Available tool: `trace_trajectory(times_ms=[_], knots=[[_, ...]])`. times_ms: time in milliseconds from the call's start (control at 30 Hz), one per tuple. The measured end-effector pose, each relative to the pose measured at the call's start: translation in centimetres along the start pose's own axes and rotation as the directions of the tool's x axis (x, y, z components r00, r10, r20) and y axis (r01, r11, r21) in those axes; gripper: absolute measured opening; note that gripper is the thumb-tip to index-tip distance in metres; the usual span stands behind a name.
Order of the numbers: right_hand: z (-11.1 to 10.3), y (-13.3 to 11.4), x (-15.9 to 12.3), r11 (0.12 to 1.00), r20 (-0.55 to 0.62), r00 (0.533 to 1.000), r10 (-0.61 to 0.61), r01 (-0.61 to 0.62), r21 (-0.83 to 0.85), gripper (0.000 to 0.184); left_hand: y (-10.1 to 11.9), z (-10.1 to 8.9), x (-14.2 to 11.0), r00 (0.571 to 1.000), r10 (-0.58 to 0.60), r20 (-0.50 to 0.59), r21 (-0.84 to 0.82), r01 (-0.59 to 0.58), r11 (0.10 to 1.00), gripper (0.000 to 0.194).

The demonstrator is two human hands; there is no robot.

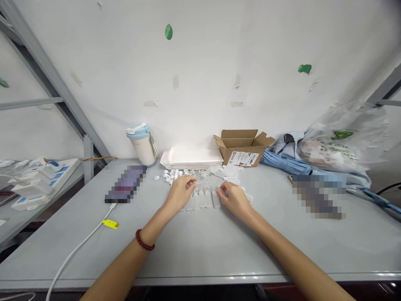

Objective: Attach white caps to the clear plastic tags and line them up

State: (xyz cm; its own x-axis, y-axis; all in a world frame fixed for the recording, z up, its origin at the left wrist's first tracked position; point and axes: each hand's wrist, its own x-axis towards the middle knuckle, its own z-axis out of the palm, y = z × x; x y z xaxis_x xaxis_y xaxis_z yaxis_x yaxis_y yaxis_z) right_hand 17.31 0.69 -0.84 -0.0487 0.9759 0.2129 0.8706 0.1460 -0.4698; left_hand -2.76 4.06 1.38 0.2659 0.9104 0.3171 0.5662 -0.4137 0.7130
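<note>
Several translucent, long rounded plastic pieces [202, 200] lie side by side in a row on the table, with thin white cords at their upper ends. My right hand [235, 198] pinches the upper right edge of the rightmost translucent piece [216, 199]. Over the left end of the row, my left hand [180, 193] has thumb and forefinger drawn together near the cords; what is between them is too small to make out. Behind the left hand is a pile of small white plastic parts [171, 174]. Loose white cords [200, 173] and clear plastic pieces [230, 172] lie behind the row.
At the back stand a tumbler [142, 146], a stack of white packets [196, 158] and an open cardboard box [242, 148]. A phone [127, 184] with a cable [83, 242] lies left. A blue umbrella [285, 162], another blurred device [316, 196] and a plastic bag [341, 142] are right.
</note>
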Motion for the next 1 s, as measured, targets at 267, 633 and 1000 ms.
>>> trace_trajectory(times_ms=[267, 633, 1000], knots=[[0.1, 0.2, 0.1, 0.994, -0.079, 0.997, -0.022, 0.031, 0.106, 0.016, -0.1, -0.6, 0.5, 0.961, -0.264, -0.084, -0.388, 0.212, 0.897, 0.021], [-0.1, -0.3, -0.1, 0.994, -0.011, 1.0, -0.027, 0.028, 0.107, 0.013, -0.1, -0.5, 0.5, 0.954, -0.297, -0.043, -0.442, 0.249, 0.862, 0.021], [-0.7, -0.9, -0.5, 0.981, 0.025, 1.0, -0.012, 0.007, 0.192, 0.015, -1.0, -1.1, 1.4, 0.96, -0.261, -0.106, -0.206, 0.235, 0.95, 0.012]])
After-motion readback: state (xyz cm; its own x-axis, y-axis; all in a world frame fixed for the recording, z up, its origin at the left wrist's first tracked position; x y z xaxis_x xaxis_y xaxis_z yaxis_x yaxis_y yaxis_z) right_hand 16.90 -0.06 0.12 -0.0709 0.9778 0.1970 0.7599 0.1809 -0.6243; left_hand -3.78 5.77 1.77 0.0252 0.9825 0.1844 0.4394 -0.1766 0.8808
